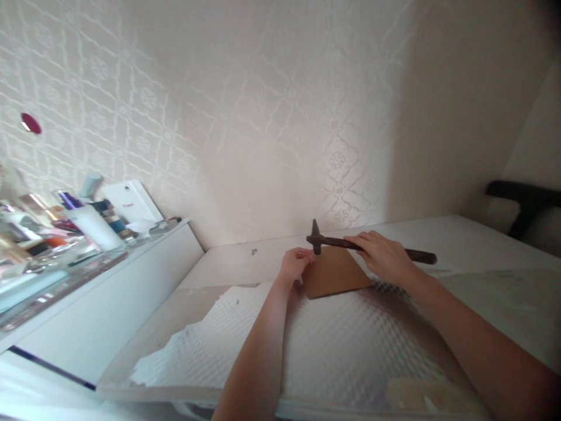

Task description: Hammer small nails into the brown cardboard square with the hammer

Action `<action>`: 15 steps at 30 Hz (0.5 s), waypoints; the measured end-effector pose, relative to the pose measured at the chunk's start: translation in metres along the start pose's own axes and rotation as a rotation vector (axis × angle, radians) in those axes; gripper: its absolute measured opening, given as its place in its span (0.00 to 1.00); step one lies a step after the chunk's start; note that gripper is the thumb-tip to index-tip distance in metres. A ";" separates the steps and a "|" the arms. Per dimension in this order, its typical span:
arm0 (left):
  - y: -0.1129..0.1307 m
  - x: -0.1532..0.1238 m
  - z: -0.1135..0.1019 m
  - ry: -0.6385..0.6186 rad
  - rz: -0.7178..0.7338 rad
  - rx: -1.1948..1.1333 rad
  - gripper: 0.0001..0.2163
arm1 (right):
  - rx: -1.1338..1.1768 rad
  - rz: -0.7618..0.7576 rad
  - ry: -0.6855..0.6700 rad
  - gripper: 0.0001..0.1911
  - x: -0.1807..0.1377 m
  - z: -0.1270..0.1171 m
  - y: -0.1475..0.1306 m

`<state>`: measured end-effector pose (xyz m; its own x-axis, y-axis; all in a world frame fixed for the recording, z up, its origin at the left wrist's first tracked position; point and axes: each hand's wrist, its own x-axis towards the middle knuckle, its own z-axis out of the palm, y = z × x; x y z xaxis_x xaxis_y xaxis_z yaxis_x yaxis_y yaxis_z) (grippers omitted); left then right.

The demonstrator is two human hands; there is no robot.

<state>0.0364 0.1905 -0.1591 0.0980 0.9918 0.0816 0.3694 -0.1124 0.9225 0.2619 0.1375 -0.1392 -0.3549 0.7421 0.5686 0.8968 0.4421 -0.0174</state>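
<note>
My right hand (384,257) grips the shaft of a dark hammer (333,240), whose head hangs just above the top corner of a brown board (335,275). The hammer's handle end sticks out to the right of my hand. My left hand (295,263) is pinched closed at the board's upper left corner, right under the hammer head. What its fingers hold is too small to make out. The board lies on a sheet of white bubble wrap (350,339) on a white table (460,234).
A white shelf (131,257) at the left carries several bottles and tubes and a white tablet leaning on the wall. Patterned wallpaper rises behind the table. A black chair arm (523,199) shows at the far right. A small dark speck (253,252) lies on the table near the wall.
</note>
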 end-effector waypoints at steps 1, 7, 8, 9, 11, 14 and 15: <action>0.001 0.000 0.001 0.003 -0.003 -0.017 0.06 | -0.001 0.001 -0.004 0.19 0.000 0.000 0.000; 0.004 0.001 0.003 0.013 -0.017 -0.051 0.06 | -0.006 -0.001 -0.019 0.19 0.000 0.000 0.000; 0.004 0.001 0.003 0.015 -0.017 -0.052 0.05 | -0.008 0.000 -0.017 0.19 0.000 0.000 0.000; 0.004 0.001 0.003 0.018 -0.016 -0.051 0.05 | -0.008 -0.001 -0.015 0.19 0.000 0.000 0.000; 0.003 0.001 0.003 0.023 -0.018 -0.047 0.05 | -0.003 -0.004 -0.009 0.19 0.000 0.000 0.000; 0.002 0.001 0.002 0.028 -0.021 -0.043 0.05 | 0.000 -0.003 -0.005 0.19 0.000 0.000 0.001; 0.002 0.001 0.002 0.029 -0.021 -0.042 0.05 | -0.003 -0.003 -0.004 0.19 0.000 0.000 0.001</action>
<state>0.0391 0.1914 -0.1579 0.0634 0.9953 0.0730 0.3322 -0.0900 0.9389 0.2624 0.1379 -0.1393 -0.3587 0.7427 0.5655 0.8963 0.4432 -0.0135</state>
